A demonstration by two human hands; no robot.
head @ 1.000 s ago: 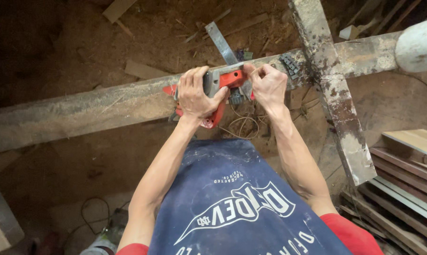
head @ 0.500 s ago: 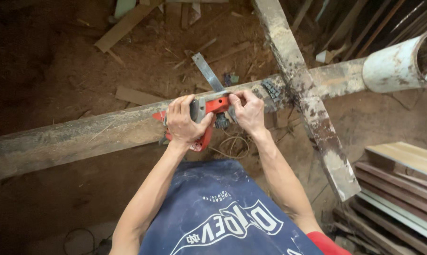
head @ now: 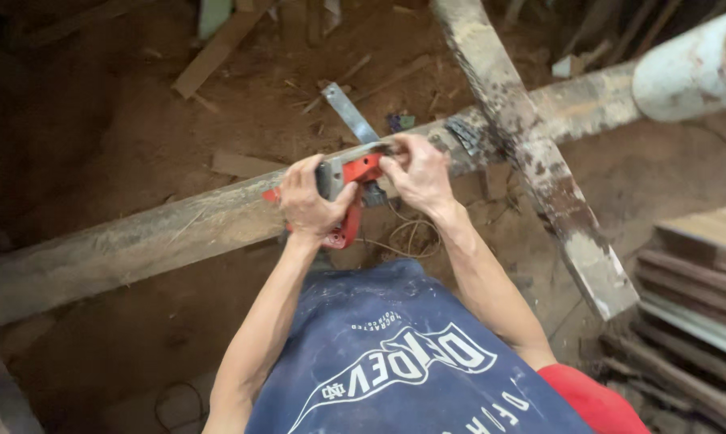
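While both hands grip, red planer [head: 355, 181] lies lengthwise along beam [head: 138, 241]

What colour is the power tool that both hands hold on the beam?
The power tool is red and grey; the head view shows it.

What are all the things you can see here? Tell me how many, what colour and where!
Power tool: one, red and grey, on top of the long beam, under both hands.
Long beam: one, pale weathered wood, running left to right across the middle.
Crossing plank: one, whitish and stained, laid slantwise over the beam on the right.
Pipe: one, white, top right.
Metal strip: one, grey, on the ground behind the tool.
Cord: one, thin, looped below the tool.
Stacked boards: several, brown and pale, right edge.
Wood scraps: several, on the reddish dirt, top.
Left hand: one, gripping the tool's rear.
Right hand: one, on the tool's front.
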